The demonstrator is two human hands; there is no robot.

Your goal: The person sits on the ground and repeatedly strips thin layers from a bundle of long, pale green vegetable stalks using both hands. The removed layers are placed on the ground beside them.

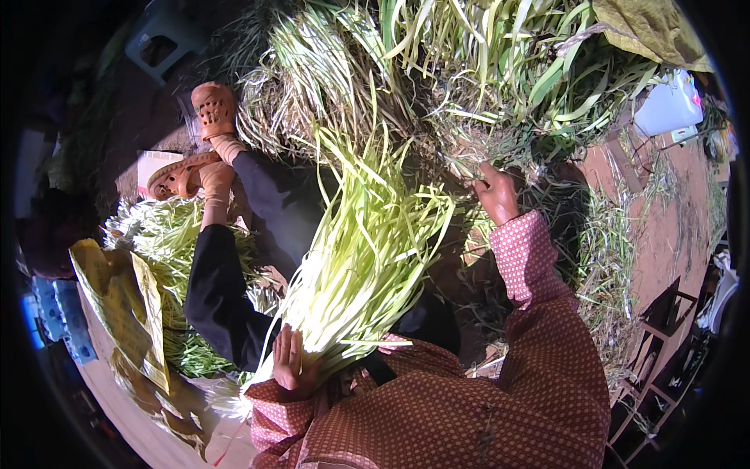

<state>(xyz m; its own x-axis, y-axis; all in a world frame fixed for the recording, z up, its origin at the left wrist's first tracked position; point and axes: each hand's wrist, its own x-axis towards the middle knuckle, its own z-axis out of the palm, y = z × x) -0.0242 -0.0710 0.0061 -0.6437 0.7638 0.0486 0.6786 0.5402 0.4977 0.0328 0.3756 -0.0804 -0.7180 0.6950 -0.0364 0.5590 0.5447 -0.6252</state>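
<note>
A thick bunch of pale yellow-green leafy stalks [363,252], like blanched chives, lies across the lap. Its white stem ends point down and left, and its leaf tips reach toward the top. My left hand [290,360] holds the bunch by its stem end, the fingers laid over the stalks. Out to the right, my right hand [497,192] hovers over loose leaf scraps. Its thumb and forefinger are close together, and whether a scrap is between them is unclear. A heap of rooted, untidy stalks [316,88] stands beyond the bunch.
More stalks [170,234] are piled at left beside a yellow woven sack [123,305]. Brown clogs [214,111] and black-trousered legs [222,299] extend left. A plastic stool [155,44] stands upper left, a white container [668,105] upper right, and a frame [656,346] lower right.
</note>
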